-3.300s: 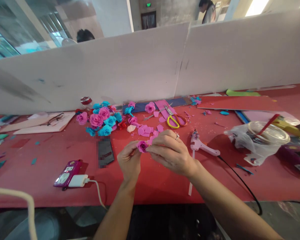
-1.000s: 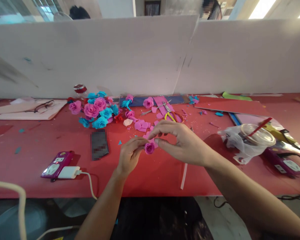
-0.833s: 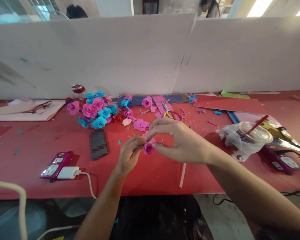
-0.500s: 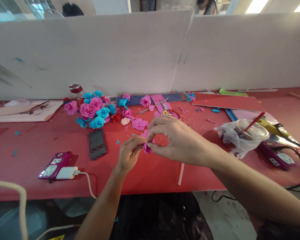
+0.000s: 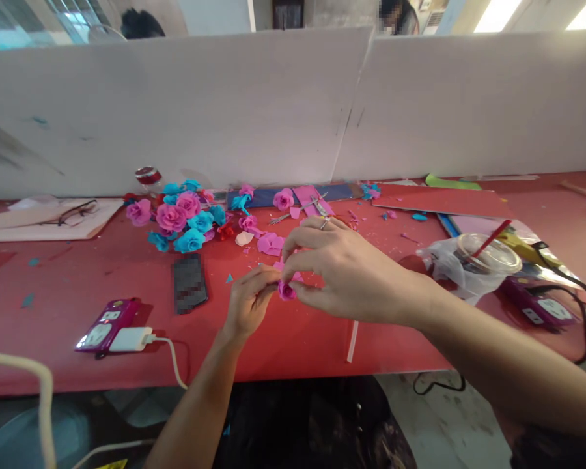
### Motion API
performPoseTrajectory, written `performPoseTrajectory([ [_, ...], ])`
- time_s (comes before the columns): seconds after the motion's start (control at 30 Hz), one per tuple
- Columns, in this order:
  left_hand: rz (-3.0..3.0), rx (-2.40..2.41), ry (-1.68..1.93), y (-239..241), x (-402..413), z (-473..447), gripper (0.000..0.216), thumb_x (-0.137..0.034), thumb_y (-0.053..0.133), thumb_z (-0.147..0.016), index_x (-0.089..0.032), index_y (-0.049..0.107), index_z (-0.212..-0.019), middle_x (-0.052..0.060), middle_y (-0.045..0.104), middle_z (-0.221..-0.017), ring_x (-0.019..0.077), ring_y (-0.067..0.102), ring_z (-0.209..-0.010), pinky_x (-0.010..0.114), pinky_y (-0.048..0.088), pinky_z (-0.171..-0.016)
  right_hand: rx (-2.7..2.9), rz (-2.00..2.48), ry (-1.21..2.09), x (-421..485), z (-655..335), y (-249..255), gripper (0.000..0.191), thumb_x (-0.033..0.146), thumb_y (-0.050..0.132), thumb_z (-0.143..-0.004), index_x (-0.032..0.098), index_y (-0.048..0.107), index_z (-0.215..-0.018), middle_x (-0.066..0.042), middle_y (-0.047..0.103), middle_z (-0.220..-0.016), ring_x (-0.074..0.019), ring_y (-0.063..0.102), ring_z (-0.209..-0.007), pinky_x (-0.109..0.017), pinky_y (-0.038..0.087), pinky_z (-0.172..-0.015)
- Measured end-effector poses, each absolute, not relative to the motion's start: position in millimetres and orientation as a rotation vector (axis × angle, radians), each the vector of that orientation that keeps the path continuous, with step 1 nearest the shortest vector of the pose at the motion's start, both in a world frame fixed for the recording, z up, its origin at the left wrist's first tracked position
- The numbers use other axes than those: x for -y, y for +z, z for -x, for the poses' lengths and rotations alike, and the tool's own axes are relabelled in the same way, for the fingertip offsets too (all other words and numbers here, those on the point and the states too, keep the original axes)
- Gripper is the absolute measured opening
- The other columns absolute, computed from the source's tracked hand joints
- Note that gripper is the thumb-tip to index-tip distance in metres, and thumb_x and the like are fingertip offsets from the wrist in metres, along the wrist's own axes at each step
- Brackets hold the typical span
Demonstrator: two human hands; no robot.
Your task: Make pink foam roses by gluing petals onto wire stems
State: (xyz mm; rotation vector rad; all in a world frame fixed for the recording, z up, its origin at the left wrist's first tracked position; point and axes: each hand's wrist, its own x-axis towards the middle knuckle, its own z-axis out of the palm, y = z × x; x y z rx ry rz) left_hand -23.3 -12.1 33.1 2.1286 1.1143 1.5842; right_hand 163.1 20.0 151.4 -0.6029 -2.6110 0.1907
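A small pink paper flower (image 5: 286, 291) is held over the red table (image 5: 293, 352) between both hands. My left hand (image 5: 251, 299) pinches it from the left, its fingers closed. My right hand (image 5: 332, 267), with a ring on one finger, has thumb and fingertips at the flower's right and upper edge. The exact grip at the fingertips is partly hidden. Just beyond the hands lie loose pink petals (image 5: 270, 244) and a pale petal (image 5: 245, 238). Scissors (image 5: 320, 204) rest on a pink paper strip behind my right hand, which covers their handles.
Pink, blue and red paper flowers (image 5: 189, 240) cluster at the back left, near a phone (image 5: 189, 283). Power strips (image 5: 108, 324) lie left and right. A lidded cup (image 5: 488, 253) in a plastic bag stands right. A glue stick (image 5: 352, 341) lies near the front edge.
My right hand's fingers have shifted slightly left and spread a little around the flower. My left hand stays pinched on it. The camera view has tilted slightly.
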Motion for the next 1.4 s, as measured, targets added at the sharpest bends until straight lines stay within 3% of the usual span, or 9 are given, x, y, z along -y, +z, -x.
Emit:
performPoseTrajectory([
  [0.5, -2.121, -1.106, 1.587, 31, 14, 25, 0.015, -0.019, 0.056, -0.089, -0.019, 0.07, -0.084, 0.006, 0.069, -0.077, 0.013, 0.064, -0.07, 0.021, 0.05, -0.065, 2.862, 0.408, -0.295, -18, -155, 173, 0.014, 0.015, 0.061, -0.081, 0.02, 0.066, -0.069, -0.006, 0.065, -0.085, -0.0234, 0.056, -0.09, -0.039, 0.04, -0.076],
  [0.9, -2.048, -1.134, 1.613, 30, 15, 25, 0.015, -0.021, 0.056, -0.089, -0.019, 0.071, -0.086, 0.006, 0.07, -0.078, 0.0126, 0.065, -0.07, 0.021, 0.051, -0.066, 2.69, 0.556, -0.044, -17, -160, 160, 0.013, 0.018, 0.06, -0.08, 0.019, 0.071, -0.087, -0.006, 0.067, -0.099, -0.0213, 0.055, -0.091, -0.036, 0.037, -0.08],
  [1.07, -2.013, -1.122, 1.628, 31, 15, 25, 0.015, -0.021, 0.058, -0.088, -0.018, 0.072, -0.084, 0.007, 0.07, -0.076, 0.0134, 0.065, -0.069, 0.021, 0.051, -0.065, 2.677, 0.578, -0.074, -18, -159, 156, 0.014, 0.017, 0.058, -0.081, 0.018, 0.069, -0.074, -0.005, 0.067, -0.091, -0.0211, 0.055, -0.089, -0.037, 0.036, -0.081],
  [1.4, -1.997, -1.134, 1.605, 30, 15, 25, 0.015, -0.02, 0.058, -0.088, -0.02, 0.073, -0.086, 0.006, 0.07, -0.077, 0.0139, 0.064, -0.07, 0.022, 0.05, -0.068, 2.688, 0.706, -0.1, -14, -150, 157, 0.011, 0.018, 0.057, -0.081, 0.016, 0.063, -0.072, -0.006, 0.065, -0.08, -0.023, 0.054, -0.088, -0.039, 0.037, -0.082],
])
